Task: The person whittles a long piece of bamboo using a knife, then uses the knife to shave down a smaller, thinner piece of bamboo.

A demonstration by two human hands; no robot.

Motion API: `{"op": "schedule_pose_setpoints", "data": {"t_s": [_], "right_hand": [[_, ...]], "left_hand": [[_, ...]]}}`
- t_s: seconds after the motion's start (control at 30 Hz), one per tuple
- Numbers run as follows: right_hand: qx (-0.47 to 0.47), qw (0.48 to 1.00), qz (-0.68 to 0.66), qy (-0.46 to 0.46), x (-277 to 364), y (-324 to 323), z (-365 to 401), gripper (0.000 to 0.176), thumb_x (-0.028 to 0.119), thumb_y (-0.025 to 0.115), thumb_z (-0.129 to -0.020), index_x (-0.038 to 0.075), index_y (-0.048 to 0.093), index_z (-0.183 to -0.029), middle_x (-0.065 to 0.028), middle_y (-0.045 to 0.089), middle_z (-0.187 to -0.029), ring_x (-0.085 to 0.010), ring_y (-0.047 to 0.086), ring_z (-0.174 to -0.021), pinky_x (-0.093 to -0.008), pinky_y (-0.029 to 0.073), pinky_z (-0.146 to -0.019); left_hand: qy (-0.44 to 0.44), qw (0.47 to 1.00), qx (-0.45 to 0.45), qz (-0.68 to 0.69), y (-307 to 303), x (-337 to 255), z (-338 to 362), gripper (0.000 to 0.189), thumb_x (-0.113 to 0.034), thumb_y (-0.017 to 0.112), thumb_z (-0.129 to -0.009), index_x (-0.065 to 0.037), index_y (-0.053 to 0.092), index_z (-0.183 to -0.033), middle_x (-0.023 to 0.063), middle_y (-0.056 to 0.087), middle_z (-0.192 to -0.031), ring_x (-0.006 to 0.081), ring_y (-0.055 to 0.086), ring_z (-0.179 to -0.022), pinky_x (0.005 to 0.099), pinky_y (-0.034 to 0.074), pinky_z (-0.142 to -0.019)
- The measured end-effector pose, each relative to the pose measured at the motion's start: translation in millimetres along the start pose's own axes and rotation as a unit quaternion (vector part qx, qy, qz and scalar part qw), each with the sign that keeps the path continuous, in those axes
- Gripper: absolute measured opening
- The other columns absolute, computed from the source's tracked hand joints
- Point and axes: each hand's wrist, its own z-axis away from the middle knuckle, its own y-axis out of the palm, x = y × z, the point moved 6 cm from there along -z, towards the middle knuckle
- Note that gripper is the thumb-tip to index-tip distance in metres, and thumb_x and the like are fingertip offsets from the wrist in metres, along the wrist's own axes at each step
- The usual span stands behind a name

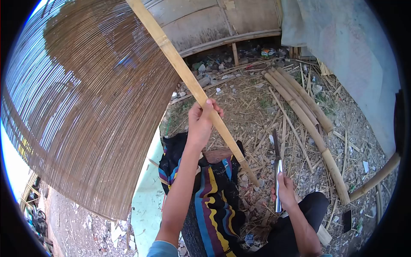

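My left hand [201, 126] is closed around a long split bamboo strip [182, 68], the thumb lying along its face. The strip slants from the top of the view down to the littered ground, its lower end close to my right knee. In my right hand [284, 192] I grip a knife [278, 166] by its shiny metal handle, the narrow dark blade pointing up and away from me. Blade and strip are apart. Below my left forearm lies a striped cloth [209, 205] in black, yellow, blue and purple, with a wooden block [217, 155] at its far end.
A slatted bamboo blind [98, 115] hangs at the left. Several bamboo poles [306, 113] lie on the right among shavings and rubble. A pale sheet [351, 64] hangs at the upper right, and a panelled wall [205, 25] stands behind. A flat black object [347, 220] lies at the lower right.
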Motion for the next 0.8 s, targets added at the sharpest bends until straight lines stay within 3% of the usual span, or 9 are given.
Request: {"op": "schedule_pose_setpoints", "data": {"t_s": [0.17,0.53,0.63,0.7,0.73,0.8], "right_hand": [[0.013,0.999,-0.023,0.036,-5,5,4,0.039,0.046,0.04,-0.093,0.008,0.042,-0.091,-0.003,0.046,-0.055,-0.0095,0.042,-0.036,-0.0239,0.036,-0.033],[0.031,0.999,-0.019,0.006,1,0,9,0.037,0.042,0.038,-0.094,0.005,0.043,-0.097,-0.003,0.045,-0.053,-0.0098,0.041,-0.035,-0.0239,0.036,-0.034],[0.036,0.999,-0.019,0.004,7,2,11,0.037,0.042,0.039,-0.094,0.005,0.043,-0.097,-0.0032,0.045,-0.053,-0.01,0.041,-0.035,-0.0238,0.036,-0.034],[0.038,0.999,-0.008,-0.003,4,1,11,0.037,0.042,0.039,-0.094,0.006,0.043,-0.098,-0.0031,0.045,-0.053,-0.0101,0.041,-0.035,-0.0241,0.036,-0.034],[0.028,1.0,-0.005,0.006,3,1,11,0.038,0.043,0.039,-0.094,0.006,0.044,-0.1,-0.0029,0.045,-0.053,-0.01,0.041,-0.035,-0.0243,0.035,-0.035],[0.021,1.0,0.002,0.007,3,1,13,0.038,0.043,0.04,-0.094,0.006,0.044,-0.1,-0.0029,0.045,-0.053,-0.0099,0.041,-0.035,-0.0243,0.035,-0.035]], "left_hand": [[-0.003,1.0,0.005,0.028,-8,7,-10,0.025,-0.022,0.044,-0.095,0.002,0.052,-0.094,0.0065,0.052,-0.079,0.0175,0.054,-0.071,0.0327,0.048,-0.069],[-0.002,1.0,0.0,0.021,-13,-2,-12,0.03,-0.026,0.042,-0.096,0.002,0.052,-0.096,0.0087,0.054,-0.083,0.0203,0.057,-0.079,0.0381,0.05,-0.079],[0.019,0.997,-0.043,0.057,-13,-7,-11,0.03,-0.027,0.043,-0.095,0.002,0.052,-0.097,0.008,0.054,-0.081,0.0192,0.057,-0.079,0.0371,0.05,-0.079],[0.06,0.992,-0.089,-0.067,-14,-14,-9,0.028,-0.026,0.044,-0.095,0.0,0.052,-0.097,0.0068,0.054,-0.079,0.0173,0.057,-0.075,0.0356,0.051,-0.076],[0.054,0.992,-0.09,-0.067,-18,-10,-6,0.028,-0.026,0.044,-0.095,0.0,0.052,-0.097,0.0068,0.054,-0.079,0.0173,0.057,-0.075,0.0356,0.051,-0.076],[0.048,0.997,-0.028,-0.054,-19,-5,-6,0.024,-0.024,0.045,-0.095,-0.001,0.051,-0.095,0.0059,0.054,-0.077,0.0157,0.057,-0.071,0.0343,0.052,-0.071]]}}
